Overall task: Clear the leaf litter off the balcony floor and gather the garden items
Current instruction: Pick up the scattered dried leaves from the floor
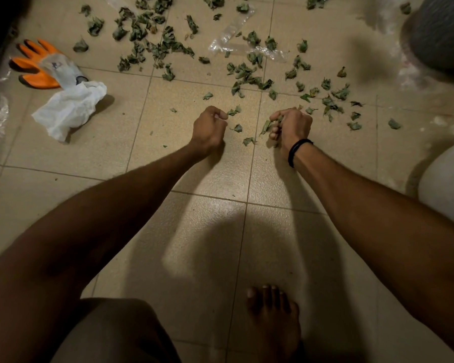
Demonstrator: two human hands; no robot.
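Bare foot [273,318] planted on the tile floor [207,231], person crouched, both arms reaching forward.

Right hand [291,127]: fingers curled round a wad of leaves [266,126], stems poking out below. Left hand [210,129]: fingers curled tight, thumb against forefinger; can't tell if anything is inside.

A few loose scraps lie between and just ahead of the hands. Better to rake with flat fingers into one heap than pinch singly; the dry bits look likely to crumble.

Beyond, the leaf litter [155,45] lies thick, most still uncollected. Plastic strip [236,40] lies among it. Far left: orange glove [41,64] touching a crumpled white bag [68,108], a likely receptacle.
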